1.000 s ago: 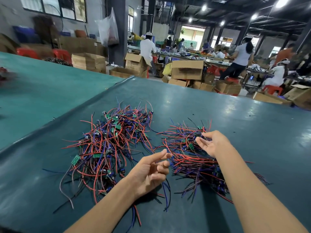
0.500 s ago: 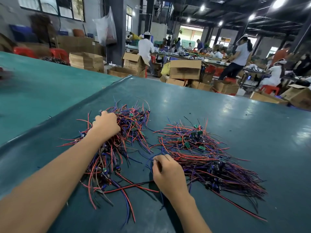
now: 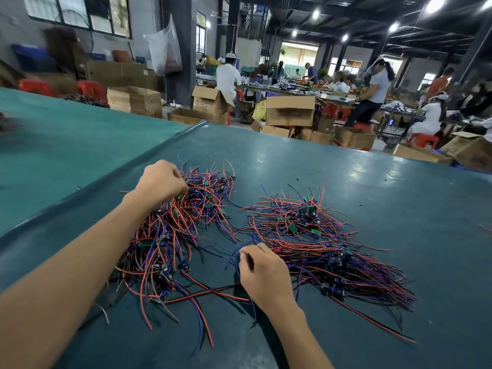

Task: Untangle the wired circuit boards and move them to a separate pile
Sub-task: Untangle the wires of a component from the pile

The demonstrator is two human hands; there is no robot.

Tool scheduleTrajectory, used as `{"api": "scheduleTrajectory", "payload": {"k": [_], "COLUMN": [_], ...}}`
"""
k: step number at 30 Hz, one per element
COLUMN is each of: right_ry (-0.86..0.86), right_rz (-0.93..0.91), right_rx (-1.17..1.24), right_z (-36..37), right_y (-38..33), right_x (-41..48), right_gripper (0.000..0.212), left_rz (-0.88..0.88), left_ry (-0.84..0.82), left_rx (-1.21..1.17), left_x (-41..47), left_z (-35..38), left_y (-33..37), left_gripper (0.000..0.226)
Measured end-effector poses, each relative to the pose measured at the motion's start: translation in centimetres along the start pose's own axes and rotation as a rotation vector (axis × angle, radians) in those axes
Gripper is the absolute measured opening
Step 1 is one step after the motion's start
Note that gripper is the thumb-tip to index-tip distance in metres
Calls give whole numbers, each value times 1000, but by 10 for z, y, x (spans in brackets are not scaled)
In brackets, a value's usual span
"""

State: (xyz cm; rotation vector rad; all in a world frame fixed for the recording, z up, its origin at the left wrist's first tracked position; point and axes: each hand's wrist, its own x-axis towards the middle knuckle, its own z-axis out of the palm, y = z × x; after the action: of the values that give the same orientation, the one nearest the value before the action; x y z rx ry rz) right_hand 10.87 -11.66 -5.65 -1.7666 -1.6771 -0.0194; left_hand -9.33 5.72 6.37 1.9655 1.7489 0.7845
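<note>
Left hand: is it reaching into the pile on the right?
No, the left hand grips the far end of the left pile, not the right pile.

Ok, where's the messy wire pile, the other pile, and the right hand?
messy wire pile (image 3: 175, 230): head view, tangled wires at its middle.
other pile (image 3: 314, 246): head view, red wires at its middle.
right hand (image 3: 266, 275): head view, back of the hand.

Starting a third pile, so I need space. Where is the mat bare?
Bare mat lies beyond the left pile and right pile, toward the far edge, and right of the right pile. The strip between them is crowded: stray wires cross it by the right hand.
</note>
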Motion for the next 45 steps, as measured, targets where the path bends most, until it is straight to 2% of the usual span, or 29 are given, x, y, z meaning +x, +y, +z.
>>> {"api": "scheduleTrajectory", "payload": {"k": [2, 4, 8, 10, 13, 16, 19, 25, 29, 32, 34, 38, 40, 43, 45], "right_ry": [-3, -11, -13, -7, 7, 15, 64, 131, 211, 300, 324, 373, 385, 337, 296], "right_rz": [8, 21, 17, 10, -14, -32, -41, -75, -60, -100, -96, 58, 158, 310, 332], "right_rx": [-2, 4, 12, 29, 55, 92, 129, 185, 373, 383, 438, 578, 671, 819, 861], "right_z": [0, 0, -1, -2, -3, -2, -1, -2, -8, -11, -11, -12, -15, -22, -24], "right_y": [0, -1, -1, 0, 0, -1, -2, -1, -1, 1, 1, 3, 6, 8, 6], "right_x": [0, 1, 0, 0, -2, -3, -4, -4, -6, -6, -5, -4, -3, -1, 1], "right_gripper": [17, 17, 18, 18, 17, 15, 12, 13, 29, 41, 42, 31, 21, 16, 12], "left_rz": [110, 221, 370, 313, 115, -42, -131, -128, -113, -105, -99, -114, -125, -140, -142], "left_ry": [77, 133, 135, 24, -312, -474, -606, -729, -765, -781, -802, -754, -743, -758, -772], "left_rx": [-42, -116, -270, -562, -1145, -1431, -1601, -1685, -1605, -1533, -1504, -1428, -1371, -1297, -1290], "left_x": [-6, -15, -36, -43, -54, -60, -62, -65, -72, -82, -89, -97, -101, -107, -110], "left_z": [-7, -12, -13, -9, 1, 14, 26, 41, 57, 77, 89, 105, 111, 119, 122], "left_y": [10, 21, 40, 47, 53, 54, 54, 53, 50, 44, 39, 27, 22, 17, 15], "left_gripper": [5, 18, 22, 19, 22, 24, 27, 38, 31, 31, 32, 35, 30, 35, 42]}}
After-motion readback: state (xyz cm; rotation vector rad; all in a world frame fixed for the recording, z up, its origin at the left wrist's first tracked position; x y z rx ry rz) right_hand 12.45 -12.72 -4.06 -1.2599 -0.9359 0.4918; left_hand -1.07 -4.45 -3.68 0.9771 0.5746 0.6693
